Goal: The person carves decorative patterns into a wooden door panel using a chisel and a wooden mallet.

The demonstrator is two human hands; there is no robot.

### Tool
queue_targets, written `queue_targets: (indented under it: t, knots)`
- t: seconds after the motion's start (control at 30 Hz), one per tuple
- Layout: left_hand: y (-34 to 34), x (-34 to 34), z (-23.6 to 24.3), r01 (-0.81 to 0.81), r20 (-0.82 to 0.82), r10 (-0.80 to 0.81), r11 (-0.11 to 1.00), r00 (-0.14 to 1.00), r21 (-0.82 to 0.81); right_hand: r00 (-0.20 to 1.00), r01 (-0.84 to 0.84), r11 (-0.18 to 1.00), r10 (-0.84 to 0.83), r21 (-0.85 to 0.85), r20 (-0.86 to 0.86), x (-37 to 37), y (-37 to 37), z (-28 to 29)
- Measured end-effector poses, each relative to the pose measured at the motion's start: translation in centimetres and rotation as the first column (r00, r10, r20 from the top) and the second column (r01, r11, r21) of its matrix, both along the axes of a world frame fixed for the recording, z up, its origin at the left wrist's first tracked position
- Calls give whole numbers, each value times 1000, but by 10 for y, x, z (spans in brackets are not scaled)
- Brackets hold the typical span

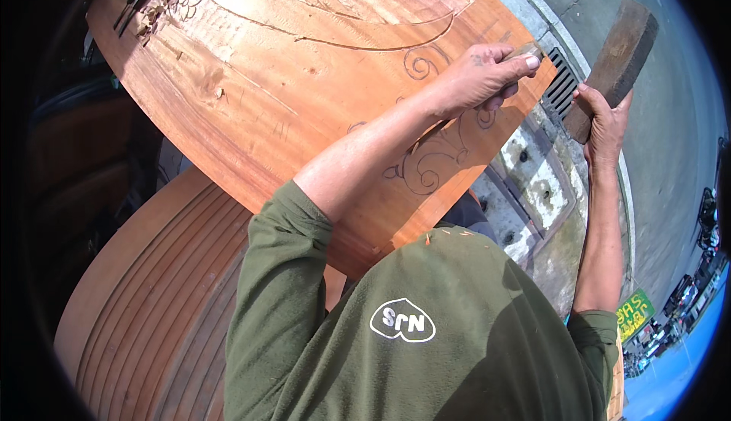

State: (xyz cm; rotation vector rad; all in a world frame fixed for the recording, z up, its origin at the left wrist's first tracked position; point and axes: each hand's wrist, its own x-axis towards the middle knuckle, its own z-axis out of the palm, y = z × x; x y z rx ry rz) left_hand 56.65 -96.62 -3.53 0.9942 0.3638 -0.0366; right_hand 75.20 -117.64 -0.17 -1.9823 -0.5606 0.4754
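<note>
My left hand [499, 78] is closed around a chisel, above the board's right end. The chisel's pale end [528, 49] shows by my thumb, and a thin dark part [428, 135] comes out beneath my wrist; the rest is hidden by the hand and forearm. Held up off to the right, a thick, worn wooden block [618, 55] is gripped near its lower end by my right hand [605, 125]. Under my left arm lies a broad reddish-brown wooden board [259, 124], with carved scrolls at the far side and drawn curls [422, 166] nearer me.
Dark slim tools [138, 1] and wood chips [156, 21] lie on the board's far left. A curved, ribbed wooden piece [145, 299] stands below at the left. To the right are a drain grate [560, 82], stained concrete [544, 185] and grey pavement [670, 162].
</note>
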Motion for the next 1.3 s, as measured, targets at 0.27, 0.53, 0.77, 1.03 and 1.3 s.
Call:
queue_targets:
  t: [0.27, 0.53, 0.77, 1.03, 1.3]
  knots:
    - [4, -4, -4, -81, -23, 80, 997, 997, -17, 1000, 15, 998, -16, -53, -27, 20, 8, 7]
    - [12, -11, -7, -149, -4, 149, 989, 989, -21, 904, -398, 890, 422, -221, 73, 12, 16, 9]
    - [16, -17, -1, -212, 57, 211, 977, 976, 9, 931, -333, 934, 347, -130, 111, -5, 36, 0]
    - [15, -17, -6, -280, 83, 280, 960, 956, -14, 998, -5, 999, 4, -33, -55, 26, 67, 15]
    - [17, -27, -6, -359, 83, 359, 933, 930, -18, 926, -347, 925, 365, -156, 99, 30, 63, 11]
